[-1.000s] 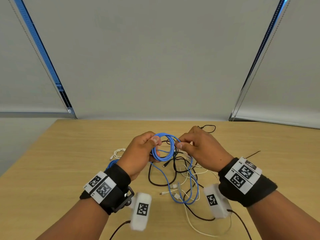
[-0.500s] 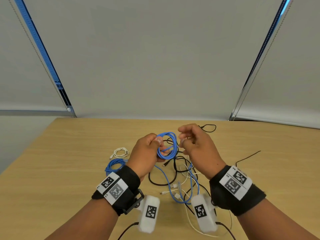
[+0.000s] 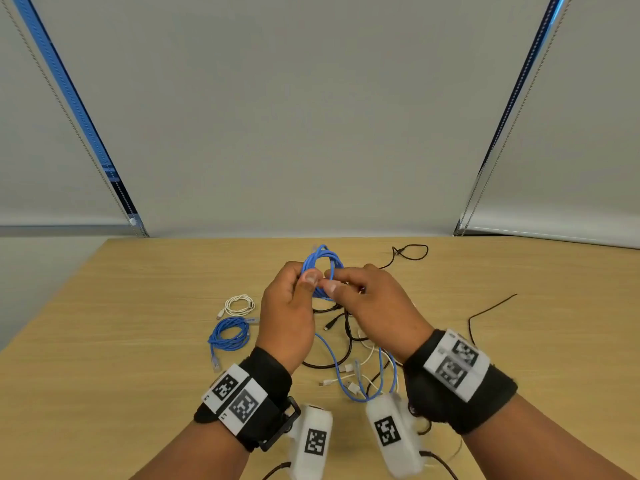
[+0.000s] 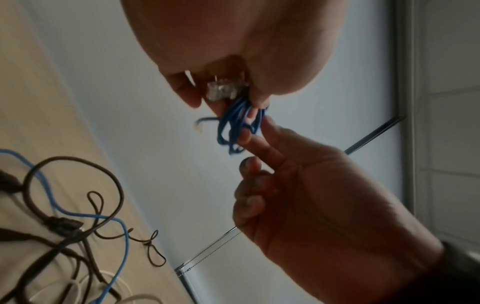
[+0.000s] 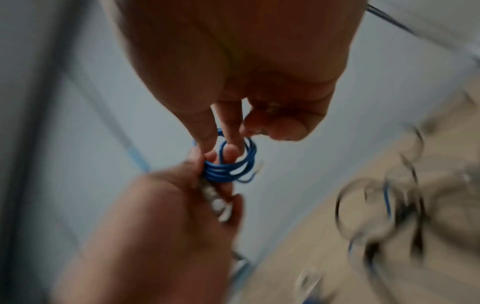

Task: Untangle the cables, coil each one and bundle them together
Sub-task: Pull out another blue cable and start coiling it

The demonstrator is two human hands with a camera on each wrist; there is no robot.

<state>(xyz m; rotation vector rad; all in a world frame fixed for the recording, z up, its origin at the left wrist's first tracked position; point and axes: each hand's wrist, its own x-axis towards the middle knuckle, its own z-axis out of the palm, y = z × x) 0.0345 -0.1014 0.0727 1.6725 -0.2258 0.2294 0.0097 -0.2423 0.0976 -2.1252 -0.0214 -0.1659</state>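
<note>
At frame centre, left hand [image 3: 289, 317] and right hand [image 3: 375, 311] pinched the light, springy blue coil [image 3: 322, 268]; best gripped across its gathered strands.

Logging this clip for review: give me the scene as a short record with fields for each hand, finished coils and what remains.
left hand: grips blue coil
right hand: pinches the same coil
finished coils: blue cable coil, white cable coil, lying on table
remaining: tangled cables, black, white, blue
surface: wooden table
</note>
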